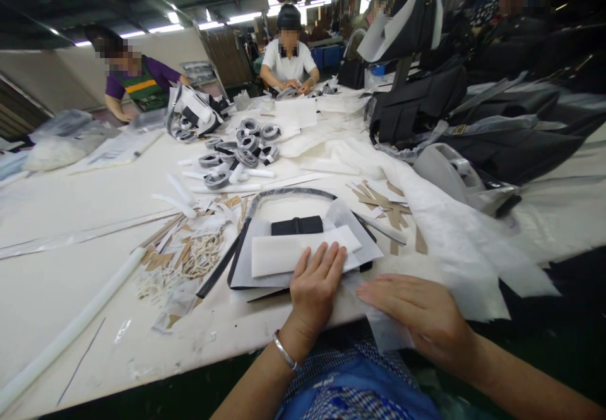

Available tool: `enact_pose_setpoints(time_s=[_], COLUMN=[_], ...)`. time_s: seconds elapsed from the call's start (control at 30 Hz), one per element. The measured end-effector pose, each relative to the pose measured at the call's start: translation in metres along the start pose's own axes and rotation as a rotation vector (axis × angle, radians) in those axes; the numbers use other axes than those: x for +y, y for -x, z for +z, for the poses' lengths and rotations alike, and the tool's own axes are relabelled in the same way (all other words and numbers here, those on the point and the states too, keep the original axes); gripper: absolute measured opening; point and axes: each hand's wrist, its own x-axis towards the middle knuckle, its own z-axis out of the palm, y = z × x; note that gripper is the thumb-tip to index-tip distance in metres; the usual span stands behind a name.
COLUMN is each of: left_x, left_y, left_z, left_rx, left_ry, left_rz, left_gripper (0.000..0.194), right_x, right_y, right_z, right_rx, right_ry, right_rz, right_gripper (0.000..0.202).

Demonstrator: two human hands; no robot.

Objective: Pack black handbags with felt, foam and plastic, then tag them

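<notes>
A black handbag (pixel 239 257) lies flat at the table's front edge, its wrapped strap (pixel 296 191) arching behind it. A thin white sheet covers much of the bag, leaving a black closure tab (pixel 297 225) showing. On top rests a folded white foam pad (pixel 272 257). My left hand (pixel 315 284), a silver bangle at its wrist, presses on the pad with fingers stretched out. To its right, my right hand (pixel 419 316) grips a thin translucent sheet (pixel 384 330) that hangs over the table edge; its thumb is mostly hidden.
Left of the bag are a pile of cords (pixel 201 256) and paper scraps, and a long white foam tube (pixel 80 328). Rolled grey straps (pixel 249 145) lie farther back. Black bags (pixel 416 107) and white sheeting (pixel 426 218) crowd the right. Several people work around the table.
</notes>
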Motion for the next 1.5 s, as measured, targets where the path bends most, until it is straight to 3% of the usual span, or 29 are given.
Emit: enact_pose_setpoints(time_s=[0.2, 0.4, 0.57, 0.77, 0.87, 1.03, 1.2, 1.5], left_x=[0.000, 0.002, -0.002, 0.001, 0.005, 0.003, 0.001, 0.009], left_y=[0.003, 0.006, 0.007, 0.003, 0.002, 0.001, 0.003, 0.013], left_z=[0.001, 0.003, 0.001, -0.004, 0.000, 0.008, 0.013, 0.020], left_rx=[0.001, 0.053, 0.128, 0.157, 0.180, 0.166, 0.043, -0.037], left_ry=[0.007, 0.021, 0.068, 0.251, 0.287, 0.224, 0.074, 0.002], left_rz=[0.008, -0.006, 0.007, -0.064, -0.139, -0.113, 0.010, -0.063], left_gripper=[0.034, 0.034, 0.031, 0.031, 0.037, 0.035, 0.033, 0.052], right_x=[0.041, 0.080, 0.088, 0.090, 0.097, 0.107, 0.111, 0.116], right_y=[-0.054, -0.070, -0.076, -0.094, -0.098, -0.097, -0.100, -0.109], right_z=[0.004, 0.036, 0.050, 0.048, 0.050, 0.058, 0.062, 0.065], right_rx=[-0.044, -0.174, -0.179, -0.353, -0.389, -0.345, -0.335, -0.282], right_ry=[0.008, -0.080, -0.146, -0.129, -0.202, -0.241, -0.148, 0.014], right_rz=[0.072, 0.300, 0.365, 0.671, 0.770, 0.764, 0.742, 0.669], right_gripper=[0.034, 0.032, 0.024, 0.011, 0.028, 0.037, 0.032, 0.037])
